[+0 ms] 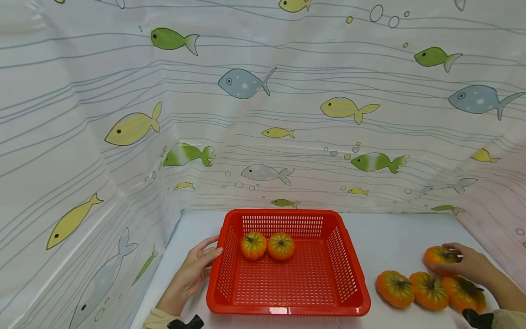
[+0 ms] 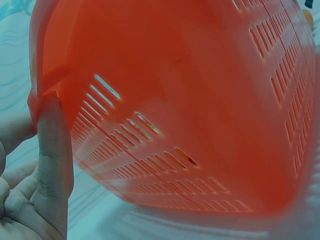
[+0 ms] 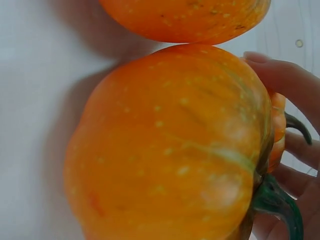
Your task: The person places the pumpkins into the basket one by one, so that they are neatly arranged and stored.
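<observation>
A red plastic basket (image 1: pixel 283 308) with slotted walls sits on the table, two small orange pumpkins (image 1: pixel 253 246) side by side at its back left. My left hand (image 1: pixel 191 272) holds the basket's left rim, its fingers either side of the edge in the left wrist view. At the right, my right hand (image 1: pixel 472 265) grips an orange pumpkin (image 1: pixel 435 257) behind a row of three more pumpkins (image 1: pixel 395 289). In the right wrist view a near pumpkin (image 3: pixel 165 150) partly hides the held pumpkin (image 3: pixel 278 117) and the fingers (image 3: pixel 295 85).
The white table (image 1: pixel 382 233) extends behind and to the right of the basket. A white curtain with printed fish (image 1: pixel 246 84) encloses the back and both sides. Dark straps (image 1: pixel 186 322) show at the wrists.
</observation>
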A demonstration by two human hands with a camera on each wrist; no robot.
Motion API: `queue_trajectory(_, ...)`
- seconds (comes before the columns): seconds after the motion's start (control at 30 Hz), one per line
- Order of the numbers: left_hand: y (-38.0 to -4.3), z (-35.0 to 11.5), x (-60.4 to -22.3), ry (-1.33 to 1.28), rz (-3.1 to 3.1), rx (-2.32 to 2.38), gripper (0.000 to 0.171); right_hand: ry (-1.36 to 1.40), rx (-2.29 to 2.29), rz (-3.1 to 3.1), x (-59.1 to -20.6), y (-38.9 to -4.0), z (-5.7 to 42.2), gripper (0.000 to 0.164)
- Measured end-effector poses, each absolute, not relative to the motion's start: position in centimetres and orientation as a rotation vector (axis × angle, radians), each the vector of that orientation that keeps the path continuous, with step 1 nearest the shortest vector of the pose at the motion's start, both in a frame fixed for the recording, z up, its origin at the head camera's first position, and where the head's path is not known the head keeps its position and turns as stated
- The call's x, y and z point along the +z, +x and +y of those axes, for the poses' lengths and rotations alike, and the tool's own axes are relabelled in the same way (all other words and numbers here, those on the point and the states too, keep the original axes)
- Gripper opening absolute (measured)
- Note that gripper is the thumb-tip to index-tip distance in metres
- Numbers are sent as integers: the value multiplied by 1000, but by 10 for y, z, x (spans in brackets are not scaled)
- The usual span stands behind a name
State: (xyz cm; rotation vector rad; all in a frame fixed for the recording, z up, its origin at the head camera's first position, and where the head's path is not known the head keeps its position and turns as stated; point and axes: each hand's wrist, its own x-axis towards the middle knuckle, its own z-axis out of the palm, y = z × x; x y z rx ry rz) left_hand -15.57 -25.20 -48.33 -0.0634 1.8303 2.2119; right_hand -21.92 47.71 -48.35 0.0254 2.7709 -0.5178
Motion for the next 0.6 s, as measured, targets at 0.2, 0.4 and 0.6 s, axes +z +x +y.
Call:
queue_trajectory(0.2, -155, -252, -482, -47, 1823, 2211, 68, -28, -507, 2857, -480, -218, 473, 94)
queue_trajectory(0.4, -155, -252, -482, -47, 1832, 2207, 67, -20, -601, 2897, -477, -220, 467, 97)
queue_trajectory(0.6, -155, -252, -483, -74, 1846, 2206, 67, 10, -628, 2902, -470, -220, 456, 97)
